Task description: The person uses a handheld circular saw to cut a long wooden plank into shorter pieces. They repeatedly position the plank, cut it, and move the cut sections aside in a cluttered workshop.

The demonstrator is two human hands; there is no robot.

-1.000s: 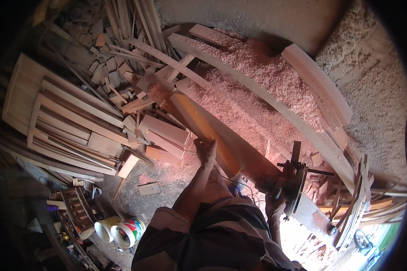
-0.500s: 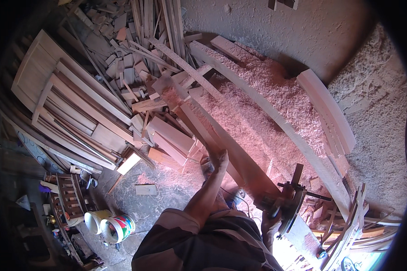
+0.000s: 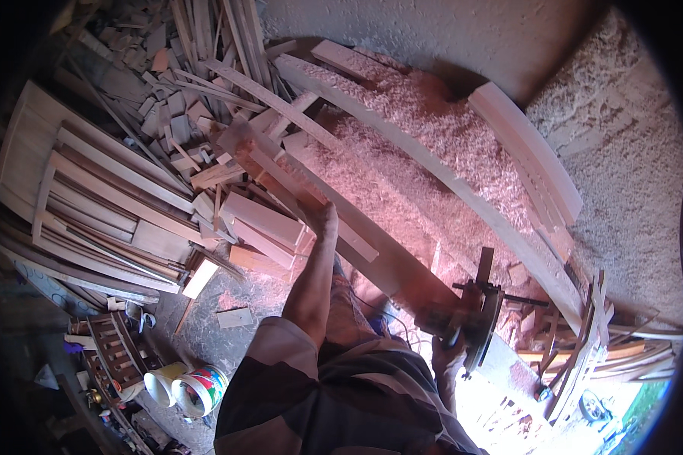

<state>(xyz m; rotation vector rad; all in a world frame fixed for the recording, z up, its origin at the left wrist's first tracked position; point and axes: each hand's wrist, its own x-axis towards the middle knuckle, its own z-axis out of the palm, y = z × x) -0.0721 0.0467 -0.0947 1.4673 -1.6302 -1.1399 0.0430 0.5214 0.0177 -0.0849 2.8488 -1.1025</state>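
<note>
A narrow wooden strip (image 3: 357, 241) lies along a long, dust-covered plank (image 3: 387, 274) that runs diagonally in front of me. My left hand (image 3: 326, 215) is closed over the strip's near side, partway along; its fingertips are partly hidden. At the plank's lower right end sits a dark power tool (image 3: 479, 322) with a flat plate and bars sticking out. My right hand (image 3: 449, 352) grips it from the near side. The tool's exact kind is unclear in the dim light. A gap separates the strip's near end from the tool.
Pinkish shavings (image 3: 402, 182) heap up beyond the plank, crossed by a long curved beam (image 3: 463, 193). Wood offcuts (image 3: 155, 114) pile up at the far left, near leaning panels (image 3: 34, 163). Two buckets (image 3: 199, 390) stand at the lower left. A thin cord (image 3: 391, 312) hangs near my legs.
My left hand and the strip have moved toward the upper left, away from the tool. My right hand stays on the tool. The whole view has turned slightly.
</note>
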